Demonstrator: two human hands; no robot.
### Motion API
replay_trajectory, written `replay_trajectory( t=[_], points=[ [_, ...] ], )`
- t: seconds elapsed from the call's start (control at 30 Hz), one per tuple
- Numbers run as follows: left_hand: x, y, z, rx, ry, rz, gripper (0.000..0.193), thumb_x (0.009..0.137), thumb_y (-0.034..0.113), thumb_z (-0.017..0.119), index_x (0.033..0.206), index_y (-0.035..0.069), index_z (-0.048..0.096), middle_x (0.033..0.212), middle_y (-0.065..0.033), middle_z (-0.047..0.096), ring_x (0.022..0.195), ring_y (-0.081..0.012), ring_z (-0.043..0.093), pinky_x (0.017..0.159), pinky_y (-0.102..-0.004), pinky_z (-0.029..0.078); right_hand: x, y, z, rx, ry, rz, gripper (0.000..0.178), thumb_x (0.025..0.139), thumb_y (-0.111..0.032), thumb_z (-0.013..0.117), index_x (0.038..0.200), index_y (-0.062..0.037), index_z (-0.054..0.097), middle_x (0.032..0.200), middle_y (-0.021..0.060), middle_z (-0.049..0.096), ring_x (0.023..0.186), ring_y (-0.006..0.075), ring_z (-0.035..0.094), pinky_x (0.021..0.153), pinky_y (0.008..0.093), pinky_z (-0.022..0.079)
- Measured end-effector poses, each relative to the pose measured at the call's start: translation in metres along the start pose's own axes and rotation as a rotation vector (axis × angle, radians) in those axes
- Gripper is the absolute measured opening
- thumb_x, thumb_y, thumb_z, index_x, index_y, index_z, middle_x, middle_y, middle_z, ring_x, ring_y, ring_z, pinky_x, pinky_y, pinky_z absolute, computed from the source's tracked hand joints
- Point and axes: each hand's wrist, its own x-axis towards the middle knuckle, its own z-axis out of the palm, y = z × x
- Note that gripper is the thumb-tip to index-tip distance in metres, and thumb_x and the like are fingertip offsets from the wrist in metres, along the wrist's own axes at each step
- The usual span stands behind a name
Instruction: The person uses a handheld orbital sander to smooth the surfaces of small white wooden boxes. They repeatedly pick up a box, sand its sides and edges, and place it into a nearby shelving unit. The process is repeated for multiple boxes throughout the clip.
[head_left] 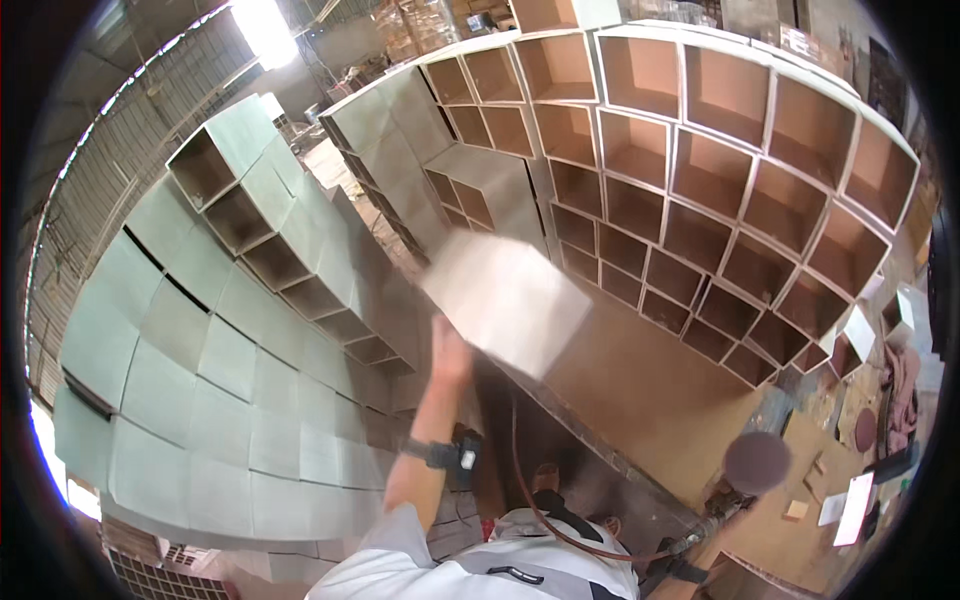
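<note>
White panels of a box (510, 300) catch the light at the centre of the frame, where a worker's left hand (450, 350) holds it by the near left side, apparently to steady the box alone, since the other hand is taken. The left fingers close against that side, though blur hides how far they spread. At lower right, the right hand (722, 520) grasps a round-disc tool (757, 463) near its fitting, the dark disc facing up and clear of the box, perhaps to keep it off the surface; the separate fingers cannot be made out. A brown hose (518, 455) loops across the worker's front, probably slack so the tool can range freely. Beneath the box, a tan worktop (640, 390) spreads toward the lower right; whether the box rests on it or is raised cannot be told. Open-fronted boxes (720, 170) rise in a curved-looking wall at upper right, likely stacked edge to edge so each steadies its neighbours. Pale closed faces (200, 400) fill the left of the frame, packed tightly, it seems, to save floor room. Small wooden blocks (796, 510) lie at lower right, within apparent reach.
</note>
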Motion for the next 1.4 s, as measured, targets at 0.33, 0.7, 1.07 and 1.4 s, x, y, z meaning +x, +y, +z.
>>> replay_trajectory(
  t=[0.33, 0.7, 1.07, 1.4],
  points=[
    [0.282, 0.063, -0.018, 0.153, 0.214, 0.448, 0.022, 0.082, 0.007, 0.061, 0.098, -0.004, 0.072, 0.081, -0.0131, 0.073, 0.075, -0.0203, 0.067, 0.068, -0.0335, 0.049, 0.011, 0.049, 0.014, 0.180, -0.038, -0.109, 0.043, 0.097, -0.044, 0.053, 0.118, -0.0060, 0.054, 0.102, 0.0095, 0.061, 0.067, 0.0208, 0.057, 0.051, 0.0287, 0.051],
    [0.343, 0.019, -0.008, 0.220, 0.030, 0.351, 0.028, 0.083, 0.013, 0.068, 0.109, 0.002, 0.071, 0.099, -0.0153, 0.074, 0.093, -0.0264, 0.069, 0.083, -0.0368, 0.050, 0.015, 0.060, 0.021, 0.141, 0.042, -0.175, 0.044, 0.095, -0.046, 0.054, 0.116, -0.0074, 0.056, 0.100, 0.0079, 0.063, 0.067, 0.0206, 0.059, 0.049, 0.0298, 0.050],
    [0.253, 0.147, 0.058, 0.054, 0.304, 0.742, 0.023, 0.089, 0.004, 0.063, 0.111, 0.000, 0.065, 0.106, -0.0080, 0.064, 0.098, -0.0195, 0.061, 0.091, -0.0332, 0.048, 0.019, 0.072, 0.021, 0.018, 0.037, -0.202, 0.052, 0.091, -0.055, 0.052, 0.113, -0.0090, 0.059, 0.090, 0.0056, 0.064, 0.065, 0.0198, 0.061, 0.048, 0.0304, 0.048],
    [0.104, 0.256, 0.240, 0.052, -0.461, 1.022, 0.031, 0.085, 0.008, 0.070, 0.115, 0.004, 0.065, 0.109, -0.0115, 0.065, 0.095, -0.0236, 0.065, 0.086, -0.0348, 0.052, -0.009, 0.044, 0.027, 0.056, 0.083, -0.273, 0.051, 0.092, -0.050, 0.049, 0.108, -0.0027, 0.059, 0.083, 0.0114, 0.063, 0.064, 0.0205, 0.062, 0.044, 0.0309, 0.048]
  ],
)
